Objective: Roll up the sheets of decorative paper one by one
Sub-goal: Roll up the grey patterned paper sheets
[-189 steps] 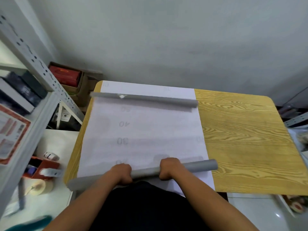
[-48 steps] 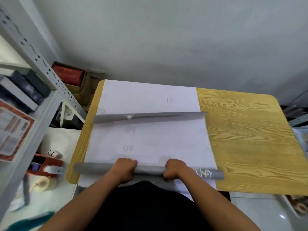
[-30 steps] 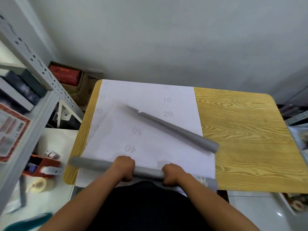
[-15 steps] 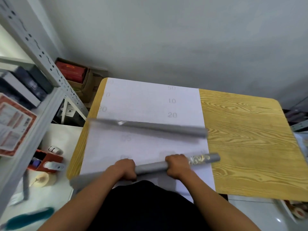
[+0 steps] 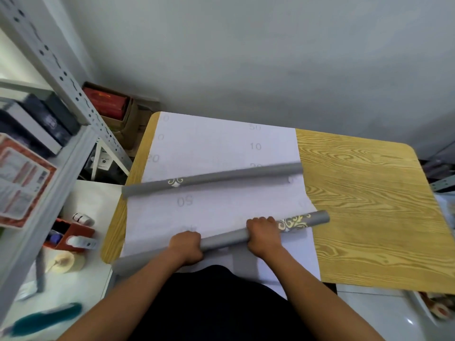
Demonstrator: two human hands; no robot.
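A sheet of decorative paper (image 5: 216, 212), white backing side up with faint numbers, lies on the left half of the wooden table (image 5: 369, 205). Its near end is wound into a grey roll (image 5: 224, 238) with a gold ornament near the right tip. My left hand (image 5: 186, 247) and my right hand (image 5: 262, 232) both grip this roll from above, knuckles up. The sheet's far end is curled into a second grey roll (image 5: 211, 179) lying across the paper, apart from my hands. Another white sheet (image 5: 209, 143) lies flat beneath, reaching the table's far edge.
A metal shelf rack (image 5: 61, 99) with boxes stands at the left. Below it, a low white surface holds a tape dispenser (image 5: 73, 238), a tape roll (image 5: 65, 263) and a teal tool (image 5: 46, 318). A cardboard box (image 5: 115, 112) sits behind the table.
The near roll has tilted, its right end going up the table with my hands. The far curl lies lower on the left than half a second ago.
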